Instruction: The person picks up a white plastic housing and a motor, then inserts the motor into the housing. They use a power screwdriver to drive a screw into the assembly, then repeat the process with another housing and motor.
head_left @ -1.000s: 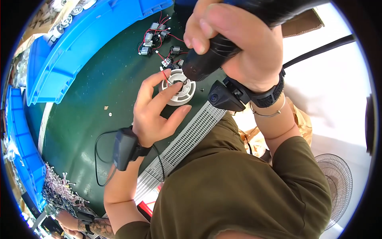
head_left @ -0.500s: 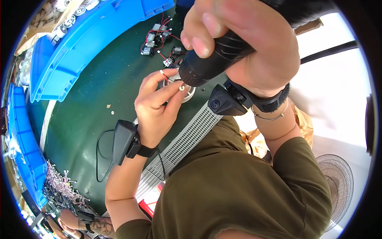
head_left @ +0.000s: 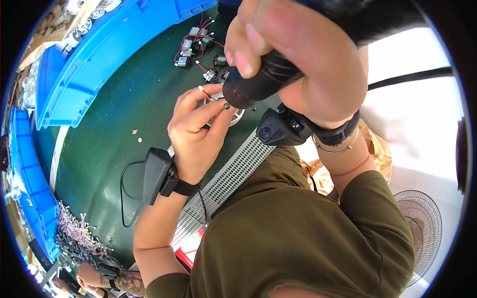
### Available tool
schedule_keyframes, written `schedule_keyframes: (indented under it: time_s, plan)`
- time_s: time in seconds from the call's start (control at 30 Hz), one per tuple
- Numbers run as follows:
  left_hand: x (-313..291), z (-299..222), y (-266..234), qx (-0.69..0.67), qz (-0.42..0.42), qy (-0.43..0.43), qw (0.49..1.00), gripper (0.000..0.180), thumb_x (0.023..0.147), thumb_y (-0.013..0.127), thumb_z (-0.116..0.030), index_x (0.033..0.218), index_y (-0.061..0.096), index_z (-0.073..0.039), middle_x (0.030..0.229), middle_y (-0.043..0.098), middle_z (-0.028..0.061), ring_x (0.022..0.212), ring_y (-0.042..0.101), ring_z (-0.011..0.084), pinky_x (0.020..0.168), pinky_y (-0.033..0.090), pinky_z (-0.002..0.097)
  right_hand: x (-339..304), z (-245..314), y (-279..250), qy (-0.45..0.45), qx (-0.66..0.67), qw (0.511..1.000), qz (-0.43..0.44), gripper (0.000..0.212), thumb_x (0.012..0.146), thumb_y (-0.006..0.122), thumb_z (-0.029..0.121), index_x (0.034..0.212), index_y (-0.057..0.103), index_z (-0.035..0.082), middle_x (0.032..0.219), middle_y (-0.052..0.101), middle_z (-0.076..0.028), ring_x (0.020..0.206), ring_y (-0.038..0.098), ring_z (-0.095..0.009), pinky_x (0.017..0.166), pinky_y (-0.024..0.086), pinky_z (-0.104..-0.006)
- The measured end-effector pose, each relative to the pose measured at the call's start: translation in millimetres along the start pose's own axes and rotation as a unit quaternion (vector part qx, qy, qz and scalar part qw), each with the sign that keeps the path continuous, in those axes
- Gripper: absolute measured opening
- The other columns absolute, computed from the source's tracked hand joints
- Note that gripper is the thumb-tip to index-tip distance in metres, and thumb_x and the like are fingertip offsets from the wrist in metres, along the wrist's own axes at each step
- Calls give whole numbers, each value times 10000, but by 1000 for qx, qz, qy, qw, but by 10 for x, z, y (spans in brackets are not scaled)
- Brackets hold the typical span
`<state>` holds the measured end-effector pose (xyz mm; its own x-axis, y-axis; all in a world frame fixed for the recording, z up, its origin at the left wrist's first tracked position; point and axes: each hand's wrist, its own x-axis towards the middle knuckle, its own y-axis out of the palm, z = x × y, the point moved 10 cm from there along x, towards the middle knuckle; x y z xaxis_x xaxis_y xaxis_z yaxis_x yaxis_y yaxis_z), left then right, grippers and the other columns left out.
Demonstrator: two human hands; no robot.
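My left hand [head_left: 194, 126] is closed on a white round plastic part [head_left: 238, 118], mostly hidden under the fingers, with a thin red wire [head_left: 204, 93] rising beside the knuckles. At the fingertips shows a small dark metal piece [head_left: 226, 106], too small to name. A thick black electric screwdriver [head_left: 261, 77] is wrapped in my right hand [head_left: 315, 62]. Its nose slants down to the left, close against the left fingertips; the bit cannot be seen. Several small motors [head_left: 185, 55] with red and black wires lie on the green table [head_left: 107, 144] beyond my hands.
Blue bins [head_left: 124, 47] stand along the far and left sides, with white round parts [head_left: 74, 37] behind. A heap of wired connectors [head_left: 79, 233] lies at lower left, near another person's hand [head_left: 88, 274]. A perforated white strip [head_left: 223, 186] edges the table; a fan [head_left: 421, 233] stands right.
The screwdriver's nose has shifted slightly left and up. A small pale piece at the left fingertips no longer shows; a dark metal spot is visible there. My left hand has barely moved.
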<state>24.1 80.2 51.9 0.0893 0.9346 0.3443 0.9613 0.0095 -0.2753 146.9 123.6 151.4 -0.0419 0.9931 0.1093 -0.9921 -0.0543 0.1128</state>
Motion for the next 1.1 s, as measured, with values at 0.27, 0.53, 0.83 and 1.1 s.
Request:
schedule_keyframes:
  time_s: [0.27, 0.53, 0.83, 1.1]
  plan:
    - [10, -138, 59, 82, 45, 116, 989, 393, 597, 786, -54, 958, 644, 12, 1042, 605, 102, 908, 562, 262, 752, 477, 326, -20, 72, -18, -98, 88, 990, 53, 352, 686, 686, -66, 1018, 576, -34, 709, 617, -17, 588, 569, -80, 566, 452, -203]
    - [8, -207, 49, 101, 58, 204, 972, 401, 579, 799, -44, 938, 634, 21, 1023, 596, 123, 908, 579, 272, 750, 487, 331, 18, 59, -62, -117, 55, 991, 41, 382, 689, 682, -76, 1049, 557, -47, 750, 620, -25, 605, 561, -76, 578, 452, -210]
    - [-45, -272, 50, 138, 44, 270, 952, 382, 556, 817, -58, 892, 649, 11, 1021, 605, 123, 929, 590, 295, 738, 514, 353, 20, 9, -83, -123, 42, 990, 47, 287, 691, 676, -83, 961, 594, -28, 725, 617, -26, 587, 562, -82, 562, 447, -210]
    - [-41, -291, 66, 142, 47, 272, 950, 396, 548, 825, -68, 897, 653, 6, 1025, 610, 122, 932, 593, 298, 743, 518, 359, -203, 406, 141, -404, 42, 889, 212, 348, 696, 664, -93, 1027, 572, -32, 714, 616, -38, 566, 567, -99, 545, 445, -217]
